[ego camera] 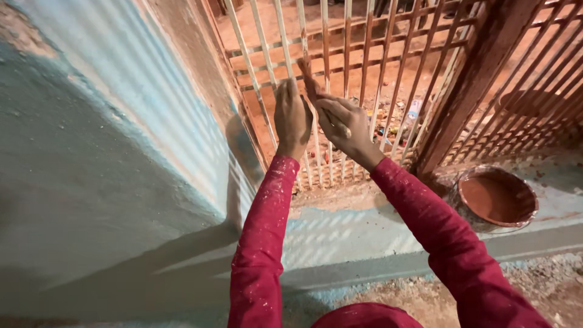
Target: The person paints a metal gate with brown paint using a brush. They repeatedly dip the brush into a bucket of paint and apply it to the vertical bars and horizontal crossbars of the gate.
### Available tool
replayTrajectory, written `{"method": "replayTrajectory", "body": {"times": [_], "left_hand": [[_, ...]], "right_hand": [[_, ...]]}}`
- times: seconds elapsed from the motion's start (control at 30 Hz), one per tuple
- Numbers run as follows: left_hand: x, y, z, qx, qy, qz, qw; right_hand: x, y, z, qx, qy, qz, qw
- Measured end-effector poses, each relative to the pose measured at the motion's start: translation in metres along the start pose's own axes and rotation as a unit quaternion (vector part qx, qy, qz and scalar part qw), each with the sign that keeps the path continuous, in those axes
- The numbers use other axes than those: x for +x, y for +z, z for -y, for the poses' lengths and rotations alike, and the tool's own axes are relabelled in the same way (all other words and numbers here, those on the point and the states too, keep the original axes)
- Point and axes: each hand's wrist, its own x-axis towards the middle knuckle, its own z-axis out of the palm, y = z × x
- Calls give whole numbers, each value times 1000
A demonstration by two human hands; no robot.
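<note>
Seemingly, right hand point(345, 124) gripped a brush point(308, 76) at the grille point(364, 54), upper centre; left hand point(293, 115) closed on a bar. Short, even strokes along each bar would suit, reloading from the bowl point(498, 197).

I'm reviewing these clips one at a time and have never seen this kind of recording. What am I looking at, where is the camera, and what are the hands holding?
There is one picture, from a camera worn on a person's head, looking down along their own arms in red sleeves. The right hand grips a paintbrush whose reddish-brown tip rests against a bar of a metal grille gate. The left hand is raised beside it, against a bar, holding nothing that I can see. On the concrete ledge at lower right sits a round bowl of reddish-brown paint. A pale blue wall fills the left side. Some bars look pale, others already reddish-brown.
</note>
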Motion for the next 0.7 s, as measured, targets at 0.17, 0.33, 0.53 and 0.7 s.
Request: {"method": "replayTrajectory", "body": {"times": [0.17, 0.33, 0.53, 0.7], "left_hand": [[-4, -8, 3, -8, 25, 12, 1000], [-6, -8, 10, -6, 16, 15, 1000], [-1, -17, 7, -10, 4, 16, 1000], [3, -23, -5, 22, 66, -40, 997]], "right_hand": [[-2, -5, 5, 14, 21, -24, 999], [8, 5, -10, -37, -56, -102, 993], [6, 0, -7, -22, 34, 22, 999], [15, -4, 0, 1, -75, -98, 992]]}}
